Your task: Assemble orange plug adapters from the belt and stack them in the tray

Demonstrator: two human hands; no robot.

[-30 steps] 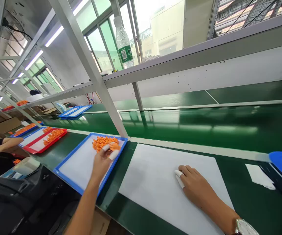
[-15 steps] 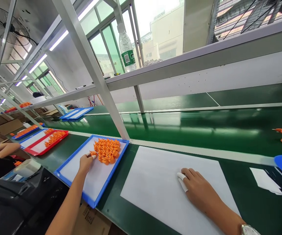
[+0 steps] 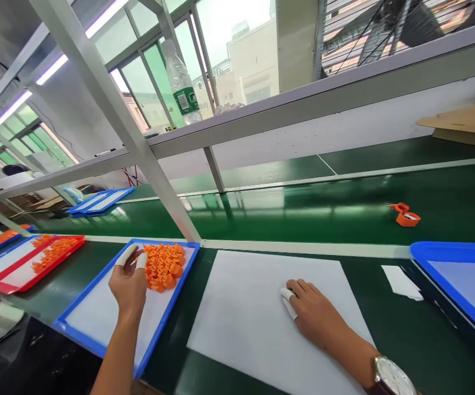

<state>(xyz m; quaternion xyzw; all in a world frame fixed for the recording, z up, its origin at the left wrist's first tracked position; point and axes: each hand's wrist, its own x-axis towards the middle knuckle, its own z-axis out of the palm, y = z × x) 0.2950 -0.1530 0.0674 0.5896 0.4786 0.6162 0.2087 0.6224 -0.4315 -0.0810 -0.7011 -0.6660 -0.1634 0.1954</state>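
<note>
My left hand [image 3: 129, 285], white finger covers on its tips, is raised over the blue-rimmed tray [image 3: 97, 318]. Its thumb and fingers are pinched together, with a bit of orange plastic part [image 3: 139, 253] showing between them; the fingers partly hide it. Just right of these fingertips lies a heap of orange plastic parts [image 3: 165, 266] on the tray's white lining. My right hand [image 3: 313, 307] rests open on a large white sheet [image 3: 245, 307], palm down with fingers loosely bent. It wears finger covers, and a watch [image 3: 391, 376] is on that wrist.
A green conveyor belt [image 3: 303, 214] runs behind the bench, carrying an orange part [image 3: 406, 215]. To the right are another blue tray [image 3: 435, 249] and white paper slips [image 3: 402, 282]. A red tray [image 3: 18, 285] stands left. A slanted metal post [image 3: 155, 170] rises behind my tray.
My left hand has drawn back slightly from the heap and lifted, fingertips now pointing up. The view has turned right. On the belt the orange part has moved left. My right hand stays put.
</note>
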